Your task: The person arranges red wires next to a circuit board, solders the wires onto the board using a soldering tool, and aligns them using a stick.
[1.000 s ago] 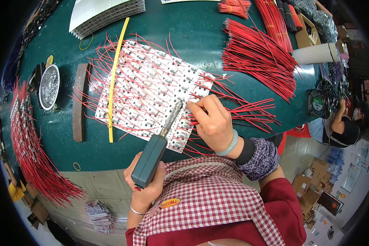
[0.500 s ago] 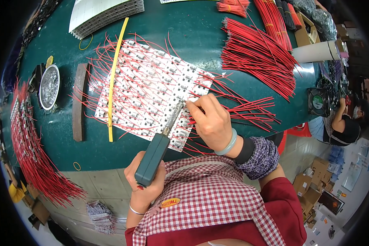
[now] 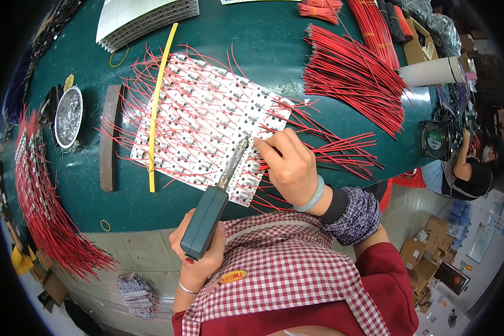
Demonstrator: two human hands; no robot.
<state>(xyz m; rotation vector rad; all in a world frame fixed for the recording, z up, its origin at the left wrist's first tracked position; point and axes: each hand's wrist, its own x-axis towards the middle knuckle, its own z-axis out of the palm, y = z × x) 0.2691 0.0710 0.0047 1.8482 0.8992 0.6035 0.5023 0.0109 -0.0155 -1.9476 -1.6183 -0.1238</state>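
Note:
My left hand [image 3: 203,246] is wrapped round the dark green handle of a soldering iron [image 3: 206,219]. Its metal barrel slants up over a white circuit board panel [image 3: 207,117], and the tip is close to the small black parts there. Just right of that tip, my right hand [image 3: 288,168] pinches at the board; the red wire between the fingertips is mostly hidden. Many thin red wires [image 3: 179,101] stick out of the panel, and more run off its right side. A yellow strip [image 3: 159,106] lies across the panel's left part.
A metal bowl [image 3: 69,117] and a dark bar [image 3: 111,140] are on the green table [image 3: 263,50] to the left. Bundled red wires [image 3: 350,78] lie at the right beside a white cylinder [image 3: 431,71]. Stacked white panels [image 3: 148,25] stand at the back. Wired boards [image 3: 45,190] hang over the left edge.
The soldering iron has shifted slightly left, its tip a little farther from my right fingertips. My right hand stays nearly where it was.

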